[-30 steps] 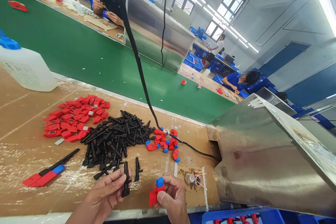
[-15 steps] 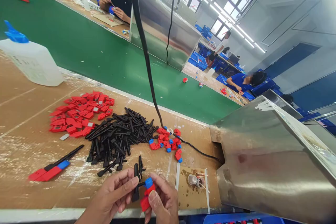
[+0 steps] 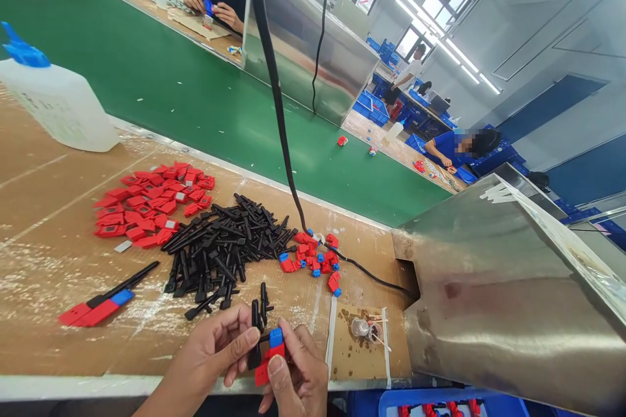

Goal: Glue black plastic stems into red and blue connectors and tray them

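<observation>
My left hand (image 3: 215, 352) pinches a black plastic strip (image 3: 255, 339) near the table's front edge. My right hand (image 3: 298, 378) grips a red piece with a blue cap (image 3: 268, 353), pressed against that strip. Just beyond lies one loose black strip (image 3: 265, 300). Farther back sit a pile of black strips (image 3: 220, 251), a pile of flat red pieces (image 3: 151, 205) on its left and a small cluster of red and blue pieces (image 3: 315, 259) on its right.
An assembled red, blue and black part (image 3: 105, 303) lies at left. A white bottle with a blue cap (image 3: 53, 101) stands at far left. A steel chute (image 3: 499, 287) fills the right. A green conveyor belt (image 3: 195, 104) runs behind, with a black cable (image 3: 278, 124) hanging. Other people work across it.
My hands came together: the black strip and the red and blue piece, apart a second ago, now meet. The view shifted slightly.
</observation>
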`<state>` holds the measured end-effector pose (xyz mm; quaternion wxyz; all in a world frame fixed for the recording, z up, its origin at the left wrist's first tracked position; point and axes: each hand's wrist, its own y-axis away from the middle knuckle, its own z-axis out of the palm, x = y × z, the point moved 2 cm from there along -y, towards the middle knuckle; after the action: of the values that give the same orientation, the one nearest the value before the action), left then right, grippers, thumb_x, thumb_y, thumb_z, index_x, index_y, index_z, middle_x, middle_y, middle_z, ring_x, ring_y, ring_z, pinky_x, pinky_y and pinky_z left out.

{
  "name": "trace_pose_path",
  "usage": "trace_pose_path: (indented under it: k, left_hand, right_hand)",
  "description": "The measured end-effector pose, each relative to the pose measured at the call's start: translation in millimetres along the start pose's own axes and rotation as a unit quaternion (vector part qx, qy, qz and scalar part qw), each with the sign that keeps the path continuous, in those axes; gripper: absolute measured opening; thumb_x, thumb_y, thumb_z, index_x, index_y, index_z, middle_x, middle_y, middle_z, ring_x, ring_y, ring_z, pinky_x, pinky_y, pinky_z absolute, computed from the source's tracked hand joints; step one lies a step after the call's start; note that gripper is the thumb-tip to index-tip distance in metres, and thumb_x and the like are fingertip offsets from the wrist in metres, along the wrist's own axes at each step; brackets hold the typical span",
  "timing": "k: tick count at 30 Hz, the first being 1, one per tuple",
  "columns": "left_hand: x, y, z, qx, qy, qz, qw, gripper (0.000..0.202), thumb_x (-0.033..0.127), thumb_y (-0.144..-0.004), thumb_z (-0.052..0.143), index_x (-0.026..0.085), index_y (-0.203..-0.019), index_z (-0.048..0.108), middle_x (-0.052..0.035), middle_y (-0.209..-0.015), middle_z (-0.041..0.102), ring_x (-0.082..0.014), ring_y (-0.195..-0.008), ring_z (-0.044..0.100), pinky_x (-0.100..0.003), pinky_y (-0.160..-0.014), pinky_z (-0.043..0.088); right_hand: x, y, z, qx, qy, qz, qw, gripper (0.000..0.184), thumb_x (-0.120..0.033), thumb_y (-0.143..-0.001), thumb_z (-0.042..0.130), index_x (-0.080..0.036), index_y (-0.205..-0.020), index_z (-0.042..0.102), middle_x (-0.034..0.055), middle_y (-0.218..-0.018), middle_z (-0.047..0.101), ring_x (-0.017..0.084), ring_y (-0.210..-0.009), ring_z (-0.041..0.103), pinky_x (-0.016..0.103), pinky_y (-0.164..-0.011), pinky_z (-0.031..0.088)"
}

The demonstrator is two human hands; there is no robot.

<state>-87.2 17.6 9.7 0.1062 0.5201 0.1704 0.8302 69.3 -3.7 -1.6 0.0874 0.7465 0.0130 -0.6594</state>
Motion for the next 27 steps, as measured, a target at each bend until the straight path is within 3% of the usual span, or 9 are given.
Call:
trace_pose_path:
  k: [6, 12, 20, 24, 27]
  left_hand:
    - [4.8, 4.3, 0.6, 0.029, -0.022, 0.025, 0.999, 0.061, 0.078, -0.06, 0.082, 0.022, -0.06, 0.058, 0.0055, -0.045, 0.053, -0.01, -0.041, 0.038, -0.021, -0.041, 0.03]
    - [0.4, -1.4, -5.8, -0.02, -0.07, 0.056, 0.996, 0.057, 0.077, -0.07, 0.075, 0.023, -0.06, 0.061, 0.0043, -0.05, 0.05, -0.0124, -0.043, 0.04, -0.024, -0.041, 0.033]
    - [7.2, 0.2, 1.8, 0.02, -0.084, 0.062, 0.994, 0.062, 0.083, -0.062, 0.075, 0.025, -0.055, 0.057, 0.0053, -0.046, 0.045, -0.0133, -0.04, 0.04, -0.025, -0.04, 0.034]
    - [14.7, 5.4, 1.5, 0.046, -0.065, 0.071, 0.994, 0.055, 0.077, -0.067, 0.078, 0.024, -0.062, 0.064, 0.0035, -0.05, 0.053, -0.0151, -0.047, 0.045, -0.026, -0.047, 0.039]
    - [21.2, 7.4, 5.5, -0.003, -0.029, 0.061, 0.998, 0.052, 0.074, -0.067, 0.08, 0.023, -0.063, 0.072, -0.0001, -0.058, 0.058, -0.0176, -0.052, 0.05, -0.027, -0.048, 0.044]
  right_hand:
    - [-2.9, 10.0, 7.6, 0.053, 0.026, -0.02, 0.998, 0.053, -0.065, -0.094, 0.063, -0.034, -0.136, 0.07, 0.0123, -0.103, 0.065, 0.019, -0.061, 0.065, 0.032, -0.042, 0.062]
    - [-2.2, 14.8, 10.6, 0.025, 0.046, -0.039, 0.998, 0.052, -0.058, -0.101, 0.054, -0.033, -0.145, 0.063, 0.0132, -0.099, 0.064, 0.022, -0.064, 0.064, 0.037, -0.047, 0.066]
    - [11.7, 15.6, 17.1, 0.07, 0.025, 0.001, 0.997, 0.052, -0.061, -0.098, 0.056, -0.034, -0.141, 0.067, 0.0143, -0.117, 0.064, 0.021, -0.065, 0.064, 0.038, -0.049, 0.065]
    - [5.8, -0.5, 10.0, 0.02, -0.052, 0.004, 0.998, 0.064, -0.073, -0.087, 0.064, -0.03, -0.135, 0.07, 0.0095, -0.101, 0.067, 0.023, -0.072, 0.068, 0.034, -0.051, 0.063]
    - [7.0, -8.2, 10.0, -0.046, -0.152, 0.029, 0.987, 0.065, -0.078, -0.084, 0.063, -0.023, -0.117, 0.072, 0.0073, -0.087, 0.069, 0.024, -0.072, 0.069, 0.033, -0.051, 0.06]
